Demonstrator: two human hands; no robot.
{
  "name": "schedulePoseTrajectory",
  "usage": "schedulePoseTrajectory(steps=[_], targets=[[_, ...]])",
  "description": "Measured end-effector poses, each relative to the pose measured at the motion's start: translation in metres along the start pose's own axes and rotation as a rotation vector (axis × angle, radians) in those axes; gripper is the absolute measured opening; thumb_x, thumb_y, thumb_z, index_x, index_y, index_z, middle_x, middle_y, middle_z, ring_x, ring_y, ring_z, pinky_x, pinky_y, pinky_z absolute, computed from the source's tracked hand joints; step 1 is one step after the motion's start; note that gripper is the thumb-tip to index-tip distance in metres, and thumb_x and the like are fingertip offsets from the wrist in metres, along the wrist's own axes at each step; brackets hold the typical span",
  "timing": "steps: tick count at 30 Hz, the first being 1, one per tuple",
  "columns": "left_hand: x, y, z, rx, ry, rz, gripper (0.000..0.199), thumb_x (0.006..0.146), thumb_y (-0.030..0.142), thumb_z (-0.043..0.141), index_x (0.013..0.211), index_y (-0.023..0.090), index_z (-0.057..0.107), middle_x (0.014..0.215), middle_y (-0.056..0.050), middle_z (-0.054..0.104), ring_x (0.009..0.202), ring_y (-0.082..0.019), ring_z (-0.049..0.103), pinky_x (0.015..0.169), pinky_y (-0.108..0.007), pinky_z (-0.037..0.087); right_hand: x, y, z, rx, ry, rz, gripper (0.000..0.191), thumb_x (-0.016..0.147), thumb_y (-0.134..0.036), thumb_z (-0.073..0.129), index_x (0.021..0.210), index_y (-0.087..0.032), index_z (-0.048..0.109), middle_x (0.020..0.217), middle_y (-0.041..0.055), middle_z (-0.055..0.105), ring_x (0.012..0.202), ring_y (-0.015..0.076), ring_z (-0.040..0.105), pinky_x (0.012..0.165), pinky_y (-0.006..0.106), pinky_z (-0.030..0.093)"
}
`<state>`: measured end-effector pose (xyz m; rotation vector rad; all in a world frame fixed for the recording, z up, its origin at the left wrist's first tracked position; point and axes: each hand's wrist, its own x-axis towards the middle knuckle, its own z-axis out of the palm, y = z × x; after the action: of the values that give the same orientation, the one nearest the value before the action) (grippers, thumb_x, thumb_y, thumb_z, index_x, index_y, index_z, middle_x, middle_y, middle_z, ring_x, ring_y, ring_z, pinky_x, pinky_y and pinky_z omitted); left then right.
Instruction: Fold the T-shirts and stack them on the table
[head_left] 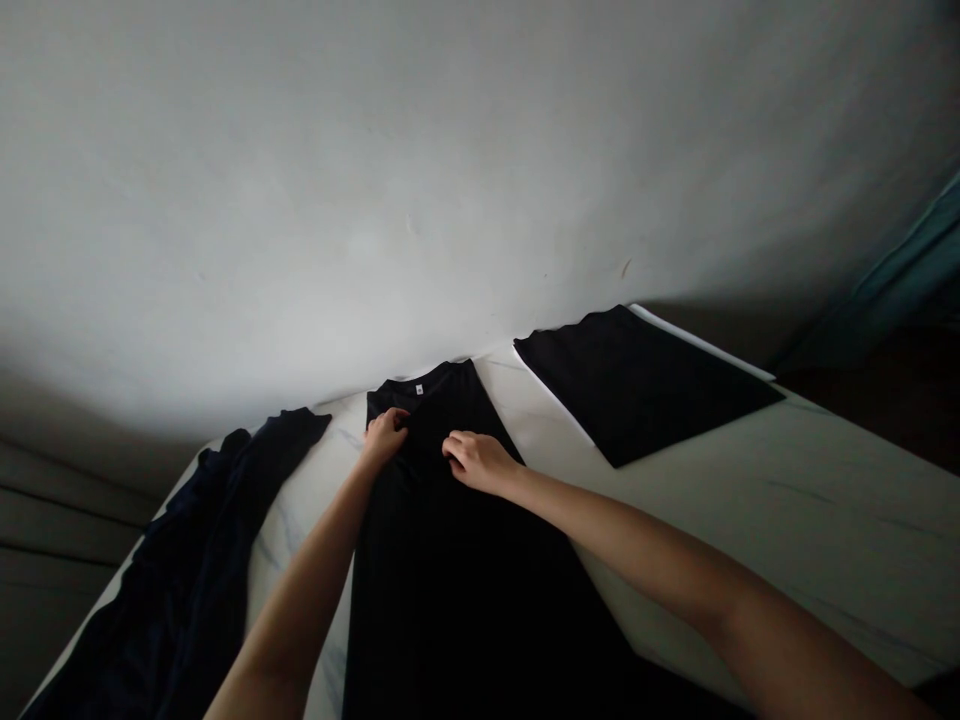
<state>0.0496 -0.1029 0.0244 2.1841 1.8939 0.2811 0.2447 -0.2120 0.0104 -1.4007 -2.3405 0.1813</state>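
Note:
A black T-shirt [450, 570] lies lengthwise on the white marbled tabletop [750, 520], its collar [420, 385] at the far end. My left hand [385, 437] pinches the fabric just below the collar. My right hand [476, 462] sits a little to the right, its curled fingers gripping the same shirt at a raised fold. Much of the shirt is too dark to show its folds.
A flat, folded black garment [637, 385] lies on a white sheet at the far right of the table. A long navy garment [202, 550] is spread along the left edge. A white wall [375, 200] stands behind the table.

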Motion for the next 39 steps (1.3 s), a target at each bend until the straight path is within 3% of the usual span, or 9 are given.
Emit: schedulePoseTrajectory(steps=[4,11,15,17,22,28,32,39], targets=[[0.003,0.001,0.009,-0.065,0.1,-0.016,0.04,0.074,0.008,0.05,0.11,0.023,0.062,0.104,-0.005,0.07,0.107,-0.025,0.062,0.087,-0.034,0.046,0.0,0.002,-0.001,0.015,0.036,-0.014,0.017,0.083,-0.007,0.057,0.096,-0.017,0.063,0.099,0.0052,0.065,0.091,0.0176,0.061,0.076,0.026,0.044],[0.016,-0.005,0.007,-0.141,0.176,0.168,0.039,0.064,-0.003,0.041,0.088,0.02,0.062,0.087,-0.003,0.067,0.088,-0.018,0.062,0.082,-0.027,0.048,0.0,0.006,-0.002,-0.011,-0.012,-0.119,0.016,0.085,-0.006,0.056,0.093,-0.016,0.065,0.094,0.006,0.066,0.088,0.0176,0.06,0.079,0.027,0.044],[0.013,-0.007,0.006,-0.128,0.156,0.279,0.037,0.065,-0.002,0.04,0.082,0.021,0.062,0.093,-0.003,0.063,0.092,-0.017,0.061,0.088,-0.028,0.048,-0.002,0.006,-0.001,-0.01,-0.016,-0.156,0.007,0.087,-0.022,0.066,0.09,-0.017,0.068,0.093,0.0056,0.066,0.09,0.0189,0.059,0.078,0.028,0.046],[0.009,-0.009,0.007,-0.112,0.148,0.343,0.035,0.067,-0.001,0.039,0.08,0.022,0.062,0.094,-0.003,0.062,0.093,-0.018,0.06,0.089,-0.029,0.048,0.002,0.009,0.001,0.041,0.022,-0.154,0.016,0.089,-0.032,0.065,0.091,-0.018,0.07,0.094,0.0051,0.066,0.089,0.0183,0.06,0.079,0.028,0.047],[0.005,-0.013,0.011,-0.128,0.164,0.337,0.032,0.068,0.0,0.041,0.08,0.022,0.061,0.094,-0.004,0.06,0.092,-0.018,0.06,0.09,-0.031,0.049,0.05,0.042,0.002,0.088,0.112,0.068,0.031,0.1,-0.019,0.041,0.11,-0.018,0.07,0.115,0.0082,0.067,0.107,0.0181,0.061,0.095,0.029,0.045],[0.008,-0.015,0.017,-0.17,0.22,0.241,0.034,0.067,-0.002,0.042,0.087,0.022,0.056,0.09,-0.003,0.062,0.091,-0.018,0.06,0.088,-0.031,0.05,0.118,0.084,0.008,-0.046,-0.064,0.261,0.046,0.1,-0.021,0.036,0.144,-0.015,0.046,0.154,0.0134,0.038,0.141,0.0271,0.035,0.114,0.041,0.031],[0.008,-0.021,0.015,-0.154,0.192,0.247,0.031,0.066,-0.001,0.043,0.083,0.022,0.055,0.084,-0.002,0.061,0.085,-0.018,0.06,0.083,-0.03,0.049,0.125,0.096,0.023,-0.077,-0.098,0.313,0.054,0.103,-0.039,0.025,0.152,-0.019,0.033,0.161,0.011,0.02,0.147,0.0293,0.021,0.117,0.05,0.02],[0.007,-0.029,0.008,-0.127,0.109,0.246,0.027,0.069,0.003,0.046,0.083,0.021,0.061,0.079,-0.001,0.062,0.081,-0.018,0.061,0.077,-0.028,0.047,0.12,0.105,0.031,-0.087,-0.082,0.416,0.055,0.103,-0.046,0.02,0.154,-0.028,0.027,0.163,0.0078,0.016,0.148,0.0264,0.016,0.118,0.046,0.013]])
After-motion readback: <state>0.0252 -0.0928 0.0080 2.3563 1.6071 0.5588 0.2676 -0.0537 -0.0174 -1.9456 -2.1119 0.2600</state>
